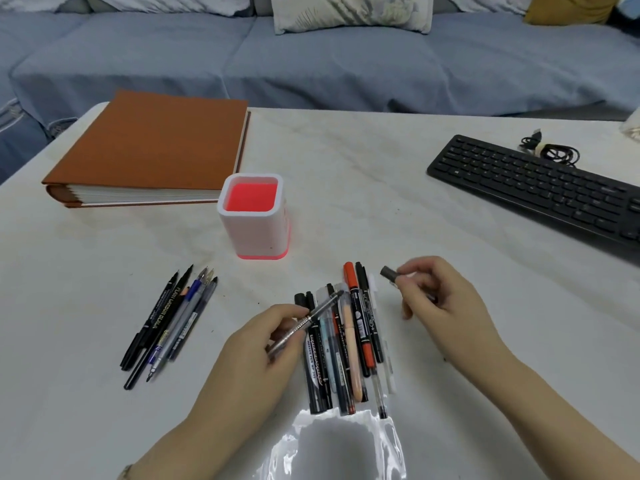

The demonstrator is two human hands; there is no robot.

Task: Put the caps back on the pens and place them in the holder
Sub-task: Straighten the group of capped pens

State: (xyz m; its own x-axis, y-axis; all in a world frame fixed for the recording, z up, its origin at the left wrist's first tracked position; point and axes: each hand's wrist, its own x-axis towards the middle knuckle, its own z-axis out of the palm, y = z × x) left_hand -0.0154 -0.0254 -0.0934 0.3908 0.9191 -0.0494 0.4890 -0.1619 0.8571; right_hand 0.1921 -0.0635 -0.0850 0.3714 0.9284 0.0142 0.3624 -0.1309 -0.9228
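White table: holder upright, red inside showing; left hand grips grey pen, right hand pinches dark cap

A home living room. A blue-covered sofa with cushions sits right behind the white table.

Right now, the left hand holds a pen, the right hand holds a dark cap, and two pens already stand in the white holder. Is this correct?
The head view shows no pens in the white holder; its red inside is bare. The left hand does hold a pen, and the right hand a dark cap.
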